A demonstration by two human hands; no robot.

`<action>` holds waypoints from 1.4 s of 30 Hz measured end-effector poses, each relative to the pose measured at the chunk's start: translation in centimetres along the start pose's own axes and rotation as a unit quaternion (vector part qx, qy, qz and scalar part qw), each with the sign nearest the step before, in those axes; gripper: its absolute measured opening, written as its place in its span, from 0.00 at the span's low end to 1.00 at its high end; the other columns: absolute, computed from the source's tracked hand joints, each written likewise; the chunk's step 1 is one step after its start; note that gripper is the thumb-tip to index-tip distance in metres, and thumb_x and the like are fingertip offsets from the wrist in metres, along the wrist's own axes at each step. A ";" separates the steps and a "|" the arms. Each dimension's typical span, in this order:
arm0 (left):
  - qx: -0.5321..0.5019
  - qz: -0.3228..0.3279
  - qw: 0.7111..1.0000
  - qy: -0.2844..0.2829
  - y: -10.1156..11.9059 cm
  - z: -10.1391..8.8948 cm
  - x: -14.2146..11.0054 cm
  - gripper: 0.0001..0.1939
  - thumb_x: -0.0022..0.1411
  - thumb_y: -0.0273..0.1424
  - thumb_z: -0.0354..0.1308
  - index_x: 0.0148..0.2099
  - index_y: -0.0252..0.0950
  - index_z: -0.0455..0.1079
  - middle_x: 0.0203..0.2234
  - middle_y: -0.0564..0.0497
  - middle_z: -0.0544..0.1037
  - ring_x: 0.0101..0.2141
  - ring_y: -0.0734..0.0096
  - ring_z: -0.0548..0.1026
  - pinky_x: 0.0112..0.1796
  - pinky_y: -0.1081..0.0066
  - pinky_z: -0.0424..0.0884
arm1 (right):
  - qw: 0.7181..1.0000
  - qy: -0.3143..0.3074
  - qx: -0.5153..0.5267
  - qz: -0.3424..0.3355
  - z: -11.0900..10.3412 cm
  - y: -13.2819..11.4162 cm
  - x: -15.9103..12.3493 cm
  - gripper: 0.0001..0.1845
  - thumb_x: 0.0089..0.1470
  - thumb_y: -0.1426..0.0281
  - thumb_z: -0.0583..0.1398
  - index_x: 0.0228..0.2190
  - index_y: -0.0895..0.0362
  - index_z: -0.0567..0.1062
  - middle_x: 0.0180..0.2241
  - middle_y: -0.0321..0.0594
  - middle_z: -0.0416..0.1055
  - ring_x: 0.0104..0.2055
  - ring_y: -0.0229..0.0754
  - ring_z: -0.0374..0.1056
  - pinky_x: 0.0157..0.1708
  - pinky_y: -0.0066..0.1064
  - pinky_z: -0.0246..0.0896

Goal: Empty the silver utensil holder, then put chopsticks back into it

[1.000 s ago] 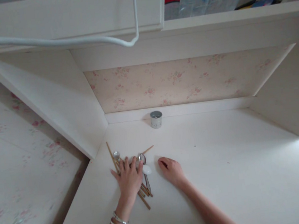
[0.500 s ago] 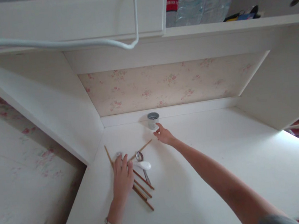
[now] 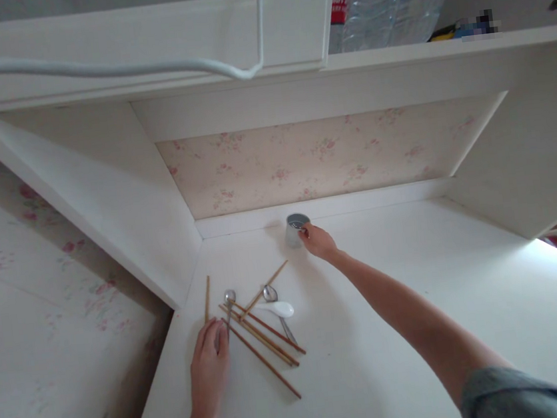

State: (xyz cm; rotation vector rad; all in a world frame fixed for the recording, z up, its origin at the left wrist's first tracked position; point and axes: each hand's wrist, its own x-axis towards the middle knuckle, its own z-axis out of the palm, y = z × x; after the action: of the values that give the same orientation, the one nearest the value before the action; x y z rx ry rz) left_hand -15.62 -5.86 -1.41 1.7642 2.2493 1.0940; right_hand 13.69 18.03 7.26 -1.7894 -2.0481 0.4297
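Note:
My right hand [image 3: 318,240] is closed at the near right rim of a small grey perforated cup [image 3: 292,237], thumb and fingertips pinching the edge. The cup stands upright near the back of the white counter. My left hand [image 3: 209,351] curls low over the left side of a loose pile, its fingers bent together; what lies within them is partly hidden. One chopstick [image 3: 207,297] runs under its fingertips, and a metal spoon [image 3: 229,297] lies right beside them. Several brown chopsticks [image 3: 266,361], a white soup spoon [image 3: 282,309] and a second metal spoon [image 3: 270,293] lie crossed nearby.
A white counter [image 3: 397,329] extends to the right. Above it runs a shelf [image 3: 416,52] holding plastic bottles [image 3: 376,3], and a white cable [image 3: 142,69] hangs in front of the cabinet. A side panel [image 3: 105,188] bounds the left.
My right hand has gone from beside the cup to gripping its rim. My left hand has drawn back leftward off the pile, uncovering the chopsticks and a metal spoon. The view has shifted slightly.

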 end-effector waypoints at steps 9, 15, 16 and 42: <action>0.156 0.043 0.987 -0.006 -1.5 0.2 2.2 0.26 0.65 0.43 0.44 0.56 0.29 0.62 0.52 0.36 0.69 0.54 0.54 0.66 0.55 0.55 0.62 | 0.995 0.023 0.071 -0.065 -3.2 3.1 -11.1 0.16 0.61 0.57 0.50 0.43 0.52 0.69 0.35 0.37 0.75 0.29 0.38 0.69 0.30 0.28 0.59; 0.138 0.053 0.989 -0.028 -0.1 1.0 2.2 0.22 0.66 0.42 0.43 0.54 0.34 0.64 0.47 0.40 0.72 0.49 0.56 0.70 0.52 0.56 0.65 | 0.990 0.002 0.123 -0.075 -4.2 4.7 -16.9 0.17 0.60 0.56 0.50 0.42 0.52 0.70 0.32 0.38 0.74 0.30 0.39 0.70 0.30 0.29 0.61; 0.131 0.059 0.989 -0.018 0.2 1.0 2.1 0.22 0.66 0.42 0.44 0.54 0.34 0.65 0.46 0.40 0.72 0.48 0.57 0.70 0.51 0.58 0.66 | 0.989 -0.004 0.125 -0.080 -4.3 4.9 -17.5 0.16 0.60 0.57 0.50 0.42 0.52 0.70 0.33 0.38 0.74 0.31 0.39 0.71 0.30 0.29 0.62; 0.125 0.091 0.988 -0.015 5.1 2.9 0.4 0.18 0.66 0.38 0.45 0.47 0.35 0.70 0.44 0.42 0.74 0.48 0.58 0.69 0.53 0.57 0.63 | 0.969 -0.028 0.221 -0.107 -1.9 6.0 -22.2 0.21 0.61 0.60 0.50 0.55 0.48 0.60 0.37 0.40 0.72 0.29 0.39 0.70 0.28 0.29 0.66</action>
State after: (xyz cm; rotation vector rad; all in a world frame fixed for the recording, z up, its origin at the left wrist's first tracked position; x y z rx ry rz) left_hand -10.17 -3.70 -0.52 2.1018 2.3332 0.8322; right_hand 22.37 -3.09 4.21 -1.2926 -1.9616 0.8049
